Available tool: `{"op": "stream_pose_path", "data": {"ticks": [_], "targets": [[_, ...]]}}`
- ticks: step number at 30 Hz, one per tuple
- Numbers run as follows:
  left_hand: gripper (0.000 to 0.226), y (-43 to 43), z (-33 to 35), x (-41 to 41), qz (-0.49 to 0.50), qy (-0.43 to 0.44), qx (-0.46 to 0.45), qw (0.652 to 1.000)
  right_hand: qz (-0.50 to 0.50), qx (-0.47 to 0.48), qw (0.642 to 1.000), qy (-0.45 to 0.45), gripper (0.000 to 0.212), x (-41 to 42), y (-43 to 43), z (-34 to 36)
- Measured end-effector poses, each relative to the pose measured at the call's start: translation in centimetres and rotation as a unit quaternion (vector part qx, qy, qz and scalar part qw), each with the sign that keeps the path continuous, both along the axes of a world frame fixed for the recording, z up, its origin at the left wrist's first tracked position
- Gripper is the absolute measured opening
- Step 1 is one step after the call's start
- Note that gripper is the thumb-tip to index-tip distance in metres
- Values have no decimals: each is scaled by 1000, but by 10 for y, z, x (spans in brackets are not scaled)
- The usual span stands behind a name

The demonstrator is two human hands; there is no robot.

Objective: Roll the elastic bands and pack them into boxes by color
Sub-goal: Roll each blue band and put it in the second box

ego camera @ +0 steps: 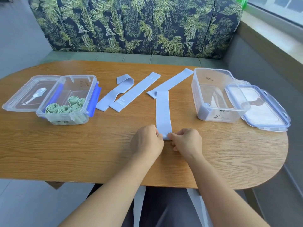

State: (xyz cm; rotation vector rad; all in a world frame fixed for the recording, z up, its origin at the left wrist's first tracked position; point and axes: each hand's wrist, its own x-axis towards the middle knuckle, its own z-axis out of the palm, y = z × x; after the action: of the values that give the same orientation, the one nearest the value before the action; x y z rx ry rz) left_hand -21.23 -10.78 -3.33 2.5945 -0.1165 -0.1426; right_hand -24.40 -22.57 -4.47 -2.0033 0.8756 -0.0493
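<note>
The desk (65, 153) is brown wood grain, the bands (163, 112) pale blue, the rolls (65, 109) in the clear left box (39, 114) sage green. The sofa back (131, 25) shows green palm leaves on navy.

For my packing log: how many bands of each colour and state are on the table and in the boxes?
Green rolled bands, left box: 5
Blue flat bands, on table: 4
Blue rolled band, right box: 1
Total: 10
</note>
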Motion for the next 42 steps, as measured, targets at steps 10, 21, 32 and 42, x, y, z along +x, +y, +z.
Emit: {"op": "stream_pose_path", "data": {"ticks": [10, 21, 32, 42], "targets": [[15, 2, -4, 10, -69, -7, -41, 997, 0, 105, 994, -29, 22, 1, -12, 0], [13, -4, -4, 25, -33, -5, -50, 998, 17, 97, 995, -29, 16, 12, -12, 0], [11, 2, 0, 14, 71, 72, -165, 981, -7, 118, 993, -15, 20, 6, -8, 0], [6, 16, 1, -26, 47, 92, -156, 982, 8, 96, 995, 13, 24, -40, 1, 6]]}}
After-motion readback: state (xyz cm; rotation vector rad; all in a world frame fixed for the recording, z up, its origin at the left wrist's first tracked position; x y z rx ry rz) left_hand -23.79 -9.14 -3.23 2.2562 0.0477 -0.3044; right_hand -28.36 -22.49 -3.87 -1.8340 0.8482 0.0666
